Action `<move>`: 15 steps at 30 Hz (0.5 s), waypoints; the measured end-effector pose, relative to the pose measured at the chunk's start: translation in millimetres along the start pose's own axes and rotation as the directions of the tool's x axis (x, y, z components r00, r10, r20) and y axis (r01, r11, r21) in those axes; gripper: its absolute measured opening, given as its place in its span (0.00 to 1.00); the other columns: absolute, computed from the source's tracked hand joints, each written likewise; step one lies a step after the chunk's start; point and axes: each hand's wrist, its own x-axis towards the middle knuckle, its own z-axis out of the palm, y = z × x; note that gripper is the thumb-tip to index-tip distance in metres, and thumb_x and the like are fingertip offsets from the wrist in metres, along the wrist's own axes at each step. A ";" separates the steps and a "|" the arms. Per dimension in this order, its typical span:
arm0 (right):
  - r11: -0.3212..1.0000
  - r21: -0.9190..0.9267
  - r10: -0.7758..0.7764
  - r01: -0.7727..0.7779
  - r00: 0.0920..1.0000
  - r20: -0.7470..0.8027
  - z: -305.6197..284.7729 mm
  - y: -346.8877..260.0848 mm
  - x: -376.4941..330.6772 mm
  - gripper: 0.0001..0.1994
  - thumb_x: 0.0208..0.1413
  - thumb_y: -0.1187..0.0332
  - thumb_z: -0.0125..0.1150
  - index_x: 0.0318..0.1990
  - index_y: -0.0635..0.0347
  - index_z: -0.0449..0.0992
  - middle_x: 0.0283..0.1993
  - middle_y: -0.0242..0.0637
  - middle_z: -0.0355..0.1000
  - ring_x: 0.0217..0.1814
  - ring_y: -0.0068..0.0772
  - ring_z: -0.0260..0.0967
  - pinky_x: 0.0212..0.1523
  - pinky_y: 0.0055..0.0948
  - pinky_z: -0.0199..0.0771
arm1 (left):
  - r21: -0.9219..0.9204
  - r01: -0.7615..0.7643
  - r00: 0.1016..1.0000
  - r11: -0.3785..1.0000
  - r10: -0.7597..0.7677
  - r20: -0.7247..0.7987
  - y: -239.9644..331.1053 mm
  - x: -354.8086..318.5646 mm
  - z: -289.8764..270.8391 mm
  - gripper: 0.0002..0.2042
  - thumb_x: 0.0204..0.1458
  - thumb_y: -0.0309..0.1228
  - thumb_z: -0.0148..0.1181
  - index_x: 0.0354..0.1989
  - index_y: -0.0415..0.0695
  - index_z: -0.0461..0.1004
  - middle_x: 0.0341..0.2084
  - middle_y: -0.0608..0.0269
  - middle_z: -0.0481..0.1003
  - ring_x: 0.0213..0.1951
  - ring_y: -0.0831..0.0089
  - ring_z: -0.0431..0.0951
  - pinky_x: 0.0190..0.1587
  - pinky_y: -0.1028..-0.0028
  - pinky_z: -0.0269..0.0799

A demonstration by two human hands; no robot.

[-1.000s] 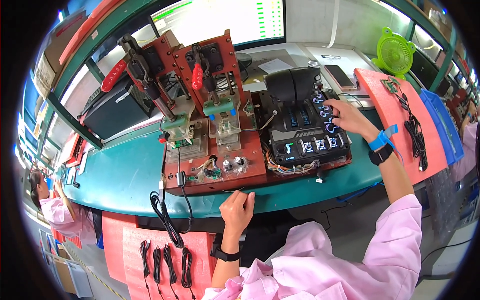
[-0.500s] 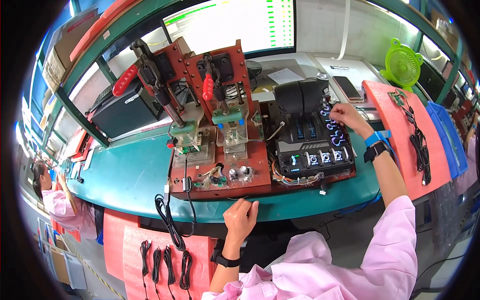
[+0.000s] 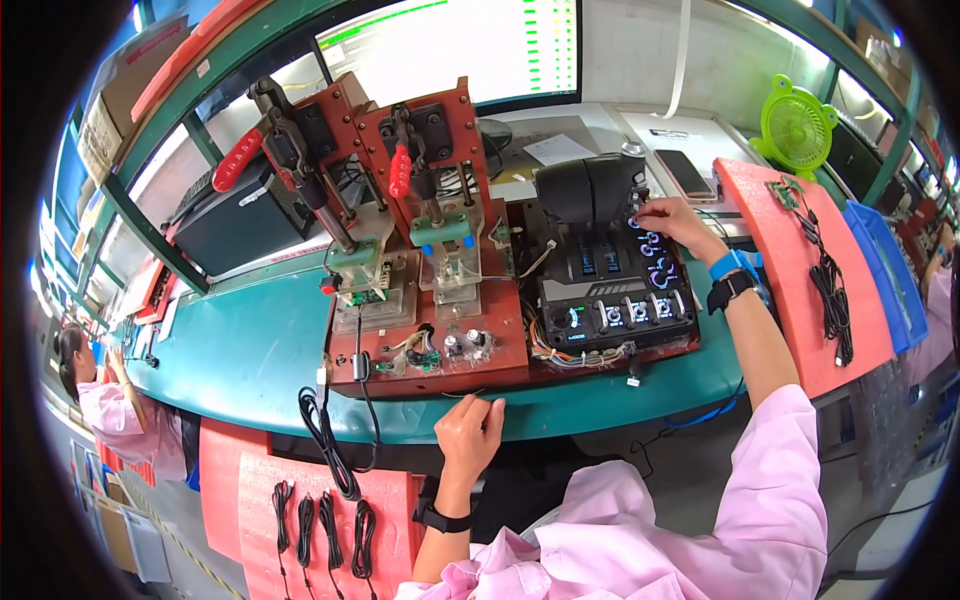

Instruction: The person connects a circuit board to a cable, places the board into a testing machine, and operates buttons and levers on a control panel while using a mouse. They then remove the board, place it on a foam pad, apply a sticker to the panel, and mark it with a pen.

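A black throttle controller with a two-part grip lever stands on the right part of the red base. A column of lit round controls runs along its right side. My right hand is pinched at the upper end of that column, its fingertips covering the control they hold. At the table's front edge, before the red test fixture, my left hand is loosely curled with nothing visible in it. Toggle clamps with red handles rise from the fixture, one above a green circuit board.
A monitor stands behind. Bundled black cables lie on pink foam at the lower left. At right are another foam sheet, a phone, a green fan and a blue tray. Another person sits far left.
My right hand has shifted up the column of lit controls, away from me, uncovering the lower ones. My left hand keeps its place at the table edge. The whole view has shifted slightly.
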 end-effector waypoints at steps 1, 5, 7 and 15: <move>0.999 0.017 0.034 -0.034 0.999 0.016 -0.8 -1.7 -0.4 0.08 0.44 0.70 0.59 0.31 0.65 0.74 0.27 0.32 0.70 0.29 0.19 0.62 0.31 0.19 0.61 | 0.006 -0.002 1.000 1.000 0.002 -0.001 1.3 0.6 -1.0 0.13 0.42 0.26 0.59 0.13 0.41 0.60 0.11 0.59 0.60 0.13 0.61 0.63 0.15 0.69 0.56; 0.998 0.010 0.063 -0.062 0.988 -0.142 0.7 2.7 9.7 0.09 0.44 0.69 0.60 0.31 0.65 0.74 0.25 0.31 0.69 0.25 0.18 0.61 0.26 0.19 0.60 | -0.040 0.036 0.999 0.999 -0.035 0.024 4.9 2.5 1.0 0.12 0.41 0.23 0.58 0.13 0.38 0.62 0.11 0.56 0.60 0.14 0.59 0.62 0.16 0.69 0.55; 0.998 0.007 0.056 -0.056 0.973 -0.223 0.5 3.6 14.0 0.09 0.44 0.69 0.60 0.31 0.65 0.74 0.24 0.31 0.69 0.24 0.18 0.61 0.24 0.19 0.60 | -0.035 0.034 0.999 0.999 -0.033 0.022 3.4 1.1 -0.3 0.12 0.41 0.23 0.58 0.13 0.38 0.62 0.11 0.56 0.60 0.14 0.59 0.62 0.16 0.69 0.55; 0.953 -0.255 0.173 -0.163 0.985 0.019 -32.9 2.8 52.7 0.09 0.43 0.69 0.60 0.29 0.67 0.74 0.23 0.33 0.69 0.23 0.23 0.66 0.24 0.20 0.64 | 0.002 0.019 1.000 1.000 -0.019 0.007 2.2 0.4 0.1 0.12 0.42 0.26 0.59 0.13 0.41 0.63 0.11 0.59 0.61 0.13 0.61 0.63 0.15 0.69 0.57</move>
